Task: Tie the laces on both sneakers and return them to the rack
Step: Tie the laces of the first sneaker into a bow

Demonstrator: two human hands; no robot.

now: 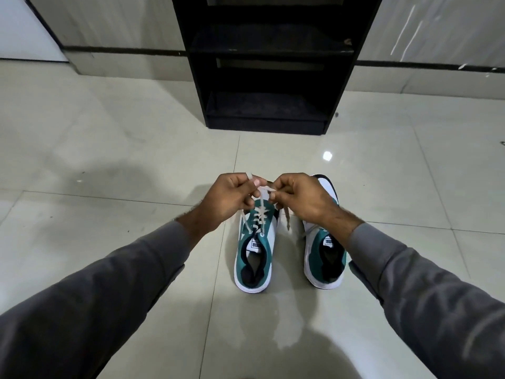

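Note:
Two white and teal sneakers stand side by side on the tiled floor, heels toward me. Over the toe end of the left sneaker (255,255) both hands pinch its white laces (263,203), which run up from the eyelets and cross between my fingers. My left hand (228,198) grips one lace end, my right hand (303,198) grips the other. A loose lace end hangs down between the two shoes. The right sneaker (325,255) sits partly under my right wrist, with its toe showing beyond the hand. The black shoe rack (269,77) stands ahead.
The rack has open black shelves and rests against a pale wall with a dark skirting stripe (123,50). Glossy cream floor tiles (109,160) spread all around. A white door or panel (24,31) is at the far left.

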